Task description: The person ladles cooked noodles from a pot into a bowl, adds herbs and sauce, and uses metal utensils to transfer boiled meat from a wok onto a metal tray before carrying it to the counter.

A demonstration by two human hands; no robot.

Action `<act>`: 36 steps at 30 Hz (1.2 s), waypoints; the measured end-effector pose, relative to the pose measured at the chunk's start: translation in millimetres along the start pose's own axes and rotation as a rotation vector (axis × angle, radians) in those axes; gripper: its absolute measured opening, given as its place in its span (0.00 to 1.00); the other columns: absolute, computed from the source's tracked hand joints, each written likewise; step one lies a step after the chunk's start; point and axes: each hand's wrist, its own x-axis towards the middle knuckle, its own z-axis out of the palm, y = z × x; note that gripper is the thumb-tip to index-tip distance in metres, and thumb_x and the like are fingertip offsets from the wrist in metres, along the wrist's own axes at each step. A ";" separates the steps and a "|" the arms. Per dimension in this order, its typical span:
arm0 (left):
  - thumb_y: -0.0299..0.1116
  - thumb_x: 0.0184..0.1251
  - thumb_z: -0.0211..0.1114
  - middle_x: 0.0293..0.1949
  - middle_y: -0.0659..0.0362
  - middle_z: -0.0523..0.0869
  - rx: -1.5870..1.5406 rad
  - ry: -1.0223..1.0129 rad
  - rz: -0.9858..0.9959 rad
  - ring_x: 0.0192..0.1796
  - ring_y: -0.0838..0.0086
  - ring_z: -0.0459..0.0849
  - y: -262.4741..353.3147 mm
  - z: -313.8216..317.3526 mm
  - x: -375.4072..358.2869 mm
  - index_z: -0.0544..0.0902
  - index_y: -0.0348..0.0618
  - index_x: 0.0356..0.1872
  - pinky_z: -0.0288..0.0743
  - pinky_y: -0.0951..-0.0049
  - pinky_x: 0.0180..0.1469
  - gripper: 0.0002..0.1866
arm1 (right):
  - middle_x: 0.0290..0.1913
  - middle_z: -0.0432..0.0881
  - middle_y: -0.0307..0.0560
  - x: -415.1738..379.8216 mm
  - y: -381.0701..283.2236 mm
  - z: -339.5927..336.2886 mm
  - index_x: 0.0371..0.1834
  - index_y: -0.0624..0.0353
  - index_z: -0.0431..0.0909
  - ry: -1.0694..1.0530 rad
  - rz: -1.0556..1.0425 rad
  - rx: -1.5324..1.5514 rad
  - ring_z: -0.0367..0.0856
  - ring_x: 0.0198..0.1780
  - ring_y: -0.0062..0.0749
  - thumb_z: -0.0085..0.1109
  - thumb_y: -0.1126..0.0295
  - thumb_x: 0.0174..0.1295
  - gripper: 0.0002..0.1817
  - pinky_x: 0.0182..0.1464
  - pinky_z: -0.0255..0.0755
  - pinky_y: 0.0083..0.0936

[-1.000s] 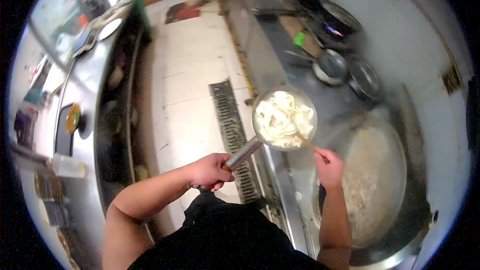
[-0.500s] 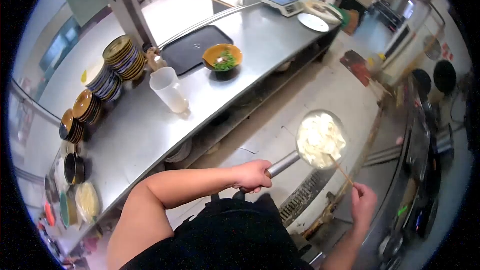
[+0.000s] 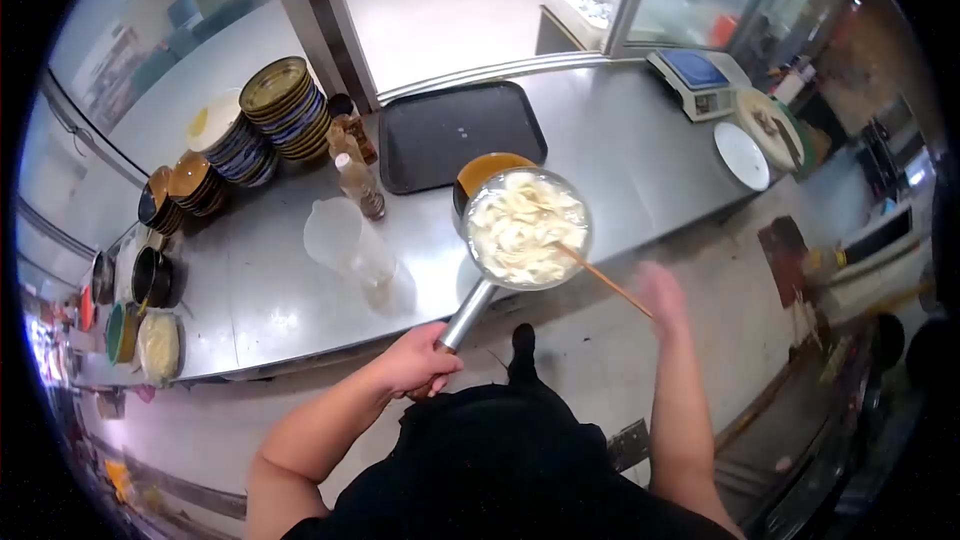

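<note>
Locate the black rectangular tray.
In the head view, the black rectangular tray lies on the shiny steel counter, above and slightly left of centre, just right of the white-capped plastic bottle.

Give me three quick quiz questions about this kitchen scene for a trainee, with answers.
1. True or false: the left hand grips the metal handle of the pan.
2. Which item does the pan partly hide?
a) the white plate
b) the orange bowl
c) the scale
3. Fill in the blank: the thin wooden stick slants out of the pan toward the person's ____ hand.

Key: 1. true; 2. b; 3. right
</note>
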 end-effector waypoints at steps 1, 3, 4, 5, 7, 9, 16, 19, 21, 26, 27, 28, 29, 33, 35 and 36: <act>0.25 0.52 0.58 0.12 0.60 0.71 -0.051 0.035 0.022 0.09 0.79 0.67 11.3 -0.6 4.1 0.66 0.39 0.34 0.55 0.80 0.08 0.10 | 0.38 0.76 0.48 36.3 14.3 5.0 0.51 0.61 0.67 -0.159 0.047 -0.107 0.78 0.38 0.31 0.49 0.62 0.61 0.19 0.34 0.71 0.21; 0.24 0.52 0.58 0.13 0.60 0.71 -0.116 0.126 0.005 0.10 0.79 0.68 17.2 3.0 11.7 0.66 0.39 0.33 0.56 0.79 0.09 0.10 | 0.40 0.75 0.51 74.7 36.2 35.5 0.52 0.61 0.64 -0.371 0.269 0.124 0.78 0.36 0.34 0.50 0.64 0.60 0.20 0.32 0.73 0.22; 0.23 0.52 0.58 0.13 0.60 0.71 -0.176 0.190 -0.008 0.11 0.79 0.68 19.9 2.0 18.7 0.66 0.39 0.32 0.57 0.79 0.10 0.10 | 0.41 0.75 0.52 96.2 47.1 61.3 0.53 0.61 0.62 -0.395 0.345 0.091 0.79 0.36 0.35 0.50 0.64 0.60 0.20 0.32 0.74 0.23; 0.23 0.52 0.58 0.13 0.60 0.71 -0.188 0.199 -0.018 0.11 0.79 0.68 26.5 0.9 25.3 0.66 0.39 0.32 0.57 0.79 0.10 0.10 | 0.43 0.74 0.54 112.8 52.6 86.8 0.54 0.60 0.61 -0.417 0.425 0.055 0.79 0.36 0.36 0.49 0.64 0.60 0.21 0.33 0.76 0.24; 0.23 0.51 0.58 0.14 0.60 0.71 -0.254 0.291 0.005 0.13 0.79 0.70 37.2 -2.3 35.1 0.66 0.40 0.31 0.60 0.79 0.12 0.09 | 0.44 0.73 0.54 126.0 49.3 123.7 0.53 0.60 0.61 -0.494 0.459 0.042 0.79 0.35 0.39 0.48 0.65 0.60 0.20 0.33 0.77 0.28; 0.23 0.51 0.58 0.14 0.60 0.71 -0.254 0.324 0.045 0.14 0.79 0.70 38.6 -10.5 48.0 0.67 0.40 0.32 0.62 0.79 0.13 0.10 | 0.44 0.73 0.55 145.1 58.2 144.1 0.54 0.59 0.60 -0.501 0.550 0.096 0.79 0.36 0.41 0.47 0.66 0.61 0.20 0.32 0.77 0.29; 0.23 0.51 0.59 0.14 0.60 0.71 -0.318 0.431 -0.052 0.11 0.79 0.68 53.2 -35.1 54.9 0.66 0.40 0.34 0.60 0.80 0.11 0.11 | 0.41 0.75 0.56 168.5 59.9 143.4 0.48 0.67 0.65 -0.455 0.526 0.088 0.79 0.37 0.43 0.45 0.77 0.55 0.16 0.33 0.80 0.35; 0.23 0.51 0.59 0.13 0.60 0.71 -0.331 0.460 -0.055 0.10 0.79 0.68 60.6 -46.2 57.3 0.66 0.41 0.35 0.58 0.80 0.10 0.12 | 0.40 0.76 0.54 178.3 35.8 158.5 0.47 0.66 0.66 -0.418 0.516 0.067 0.79 0.37 0.41 0.45 0.77 0.55 0.15 0.32 0.80 0.34; 0.23 0.52 0.59 0.13 0.60 0.71 -0.278 0.420 -0.071 0.11 0.79 0.68 54.2 -55.9 57.5 0.66 0.41 0.34 0.58 0.80 0.10 0.11 | 0.41 0.76 0.52 199.8 36.2 174.1 0.48 0.65 0.66 -0.422 0.453 0.084 0.79 0.37 0.38 0.44 0.77 0.55 0.15 0.30 0.78 0.32; 0.23 0.52 0.59 0.14 0.61 0.72 -0.349 0.439 -0.059 0.13 0.79 0.70 51.3 -59.1 73.2 0.66 0.41 0.33 0.61 0.80 0.13 0.11 | 0.35 0.78 0.49 270.8 18.1 233.7 0.45 0.63 0.68 -0.352 0.407 0.115 0.79 0.28 0.32 0.45 0.74 0.57 0.12 0.23 0.74 0.21; 0.23 0.52 0.59 0.14 0.61 0.72 -0.408 0.457 0.002 0.13 0.79 0.70 48.0 -55.4 75.4 0.66 0.41 0.33 0.61 0.81 0.13 0.11 | 0.34 0.78 0.48 281.8 22.5 238.5 0.43 0.63 0.69 -0.421 0.432 0.151 0.79 0.29 0.32 0.47 0.72 0.57 0.12 0.24 0.73 0.21; 0.23 0.52 0.59 0.14 0.61 0.72 -0.420 0.466 -0.001 0.13 0.79 0.70 53.2 -53.3 78.0 0.66 0.41 0.33 0.61 0.81 0.13 0.11 | 0.34 0.78 0.46 292.6 27.0 240.0 0.42 0.62 0.71 -0.490 0.457 0.187 0.79 0.30 0.31 0.49 0.70 0.57 0.11 0.24 0.73 0.21; 0.23 0.52 0.60 0.14 0.61 0.72 -0.421 0.468 -0.037 0.13 0.79 0.70 64.8 -51.8 80.8 0.66 0.41 0.33 0.61 0.81 0.13 0.11 | 0.34 0.78 0.46 298.3 24.1 239.0 0.42 0.62 0.71 -0.502 0.464 0.178 0.79 0.30 0.31 0.49 0.70 0.57 0.11 0.24 0.73 0.21; 0.24 0.51 0.60 0.14 0.61 0.71 -0.499 0.489 -0.058 0.13 0.80 0.69 79.8 -38.2 98.0 0.66 0.41 0.34 0.61 0.81 0.14 0.12 | 0.33 0.77 0.45 296.9 4.1 208.3 0.27 0.60 0.77 -0.656 -0.381 -1.047 0.76 0.31 0.38 0.60 0.56 0.48 0.16 0.32 0.70 0.28; 0.24 0.51 0.60 0.14 0.61 0.71 -0.528 0.491 -0.077 0.13 0.80 0.69 83.8 -29.6 105.1 0.66 0.41 0.34 0.61 0.80 0.14 0.12 | 0.29 0.75 0.48 310.4 13.3 186.5 0.24 0.59 0.77 -0.761 -0.784 -1.345 0.73 0.38 0.42 0.62 0.54 0.43 0.18 0.39 0.68 0.34; 0.24 0.51 0.60 0.14 0.61 0.71 -0.547 0.488 -0.092 0.13 0.80 0.69 87.8 -26.3 111.0 0.66 0.41 0.34 0.61 0.80 0.13 0.12 | 0.29 0.75 0.48 317.6 18.1 182.1 0.24 0.59 0.77 -0.769 -0.789 -1.344 0.73 0.38 0.42 0.62 0.54 0.43 0.18 0.39 0.68 0.34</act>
